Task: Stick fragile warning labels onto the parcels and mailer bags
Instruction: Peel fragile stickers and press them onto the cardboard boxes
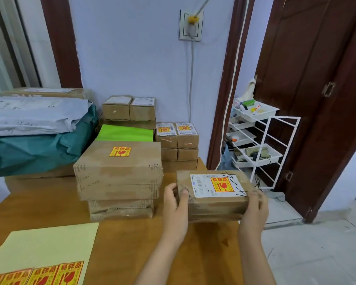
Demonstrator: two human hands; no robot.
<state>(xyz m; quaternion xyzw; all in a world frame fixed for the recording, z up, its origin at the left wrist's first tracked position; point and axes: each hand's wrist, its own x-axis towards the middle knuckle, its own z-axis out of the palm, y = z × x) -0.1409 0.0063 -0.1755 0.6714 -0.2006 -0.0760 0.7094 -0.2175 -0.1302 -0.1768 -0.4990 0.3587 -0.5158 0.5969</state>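
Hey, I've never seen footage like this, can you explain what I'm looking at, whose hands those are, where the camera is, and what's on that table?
There is no machine here. The single picture comes from a wide-angle camera worn on a person's head, looking forward and down, so the two arms reaching in from the bottom are that person's own.

The left hand and right hand grip the two ends of a brown parcel. Its white shipping label already carries a yellow and red fragile sticker.

On the wooden table stands a stack of parcels, the top one also stickered. Behind are small boxes, a green mailer bag, and grey and teal bags. At bottom left lies the sticker sheet with unused labels.
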